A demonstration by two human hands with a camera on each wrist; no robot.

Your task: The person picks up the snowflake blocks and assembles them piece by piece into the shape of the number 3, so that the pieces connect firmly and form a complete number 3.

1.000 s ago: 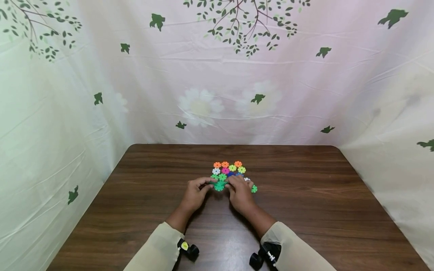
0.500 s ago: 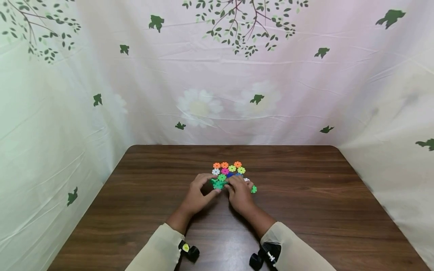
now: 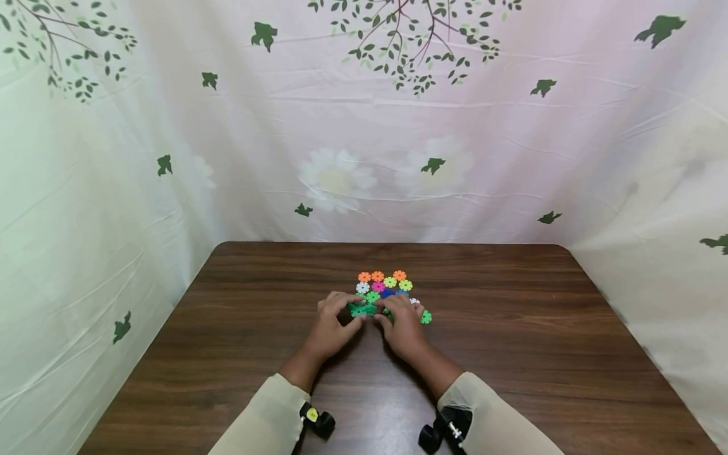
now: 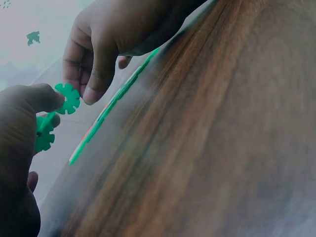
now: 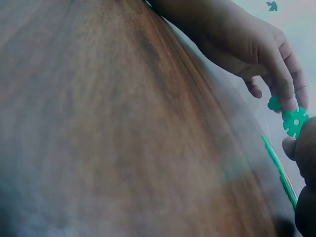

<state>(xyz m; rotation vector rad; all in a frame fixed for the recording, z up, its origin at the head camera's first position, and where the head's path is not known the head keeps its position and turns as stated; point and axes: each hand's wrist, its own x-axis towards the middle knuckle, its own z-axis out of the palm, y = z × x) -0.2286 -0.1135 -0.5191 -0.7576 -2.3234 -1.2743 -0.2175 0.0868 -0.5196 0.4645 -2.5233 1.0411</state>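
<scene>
Joined green interlocking discs [image 3: 361, 310], round with notched rims, are held just over the table's middle. My left hand [image 3: 328, 325] pinches them between thumb and fingers. In the left wrist view, one green disc [image 4: 69, 99] shows its face between the two hands, with a second disc [image 4: 45, 133] below my left thumb. My right hand [image 3: 405, 328] has its thumb and forefinger at the opposite rim, as the right wrist view also shows around the disc [image 5: 296, 122]. Its fingers partly hide the discs behind.
Several loose-looking flat discs lie in rows just beyond the hands: orange [image 3: 400, 275], yellow [image 3: 390, 282], white [image 3: 363, 287], pink [image 3: 378, 286] and blue [image 3: 388, 293]. A green disc [image 3: 426, 317] lies right of my right hand. The brown wooden table [image 3: 512, 354] meets a printed curtain [image 3: 364, 126].
My left hand has spread its fingers and regripped the green discs, which have shifted slightly left and turned. The right hand stays nearly in place, its thumb shifting a little left.
</scene>
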